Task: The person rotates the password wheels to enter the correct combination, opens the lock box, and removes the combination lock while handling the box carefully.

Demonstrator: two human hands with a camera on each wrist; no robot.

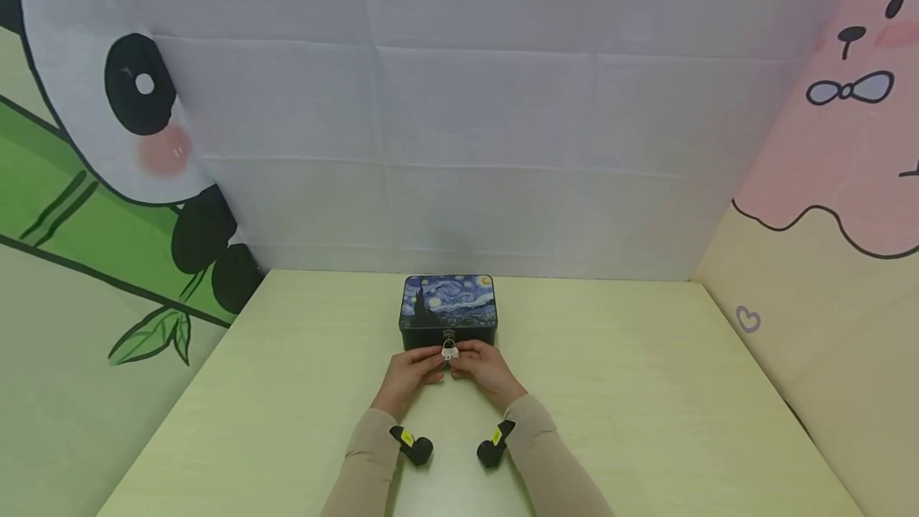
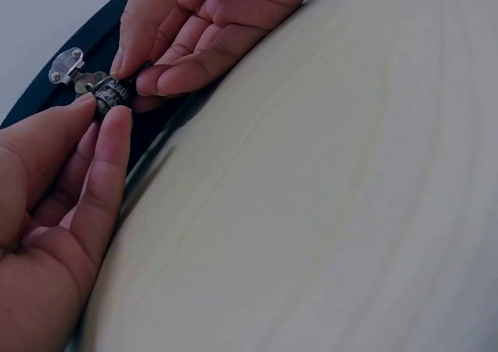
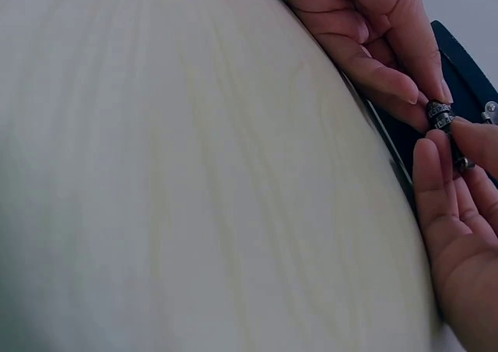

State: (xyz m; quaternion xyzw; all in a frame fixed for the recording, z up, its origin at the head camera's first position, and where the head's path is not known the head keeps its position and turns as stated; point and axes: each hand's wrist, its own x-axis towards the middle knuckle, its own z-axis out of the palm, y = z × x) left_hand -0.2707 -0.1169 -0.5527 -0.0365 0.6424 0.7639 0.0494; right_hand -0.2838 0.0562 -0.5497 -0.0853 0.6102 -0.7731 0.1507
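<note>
A small combination padlock with numbered dials hangs at the front of a tin box. The box's lid carries a swirling blue night-sky painting, and its sides are dark. From the left, my left hand pinches the padlock between thumb and fingertip. My right hand pinches it from the other side. Up close in the left wrist view, rows of characters show on the padlock between the fingertips. Beside it is the box's metal hasp. Fingers partly hide the padlock in the right wrist view.
The box stands near the back of a pale wooden table. A white cloth wall rises right behind it. Painted panels stand left and right. Small black devices are strapped at both wrists.
</note>
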